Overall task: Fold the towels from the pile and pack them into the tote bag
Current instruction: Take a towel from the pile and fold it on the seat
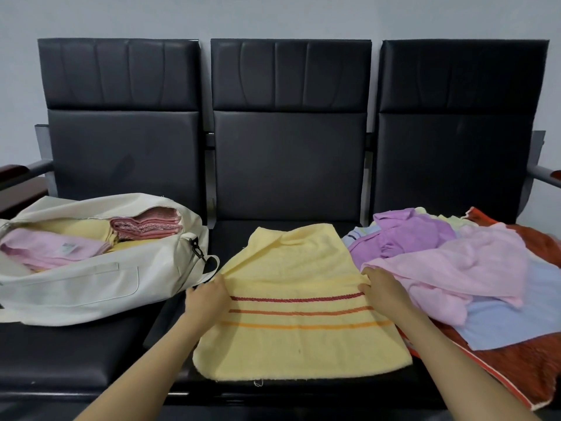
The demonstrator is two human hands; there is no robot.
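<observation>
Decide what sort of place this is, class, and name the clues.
Probably a waiting area or lobby: three joined black padded seats in a row, a metal armrest at the end, and a plain grey wall behind.

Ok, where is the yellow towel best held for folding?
Probably the yellow towel by its two side edges, just above the red stripe: left hand from the left, right hand from the right. It lies spread across the middle seat, both edges exposed.

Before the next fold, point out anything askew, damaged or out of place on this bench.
The yellow towel, gripped at its sides by the left hand and right hand, lies crooked, far end bunched. A loose thread curls off its near hem. Nothing looks torn or spilled.
</observation>
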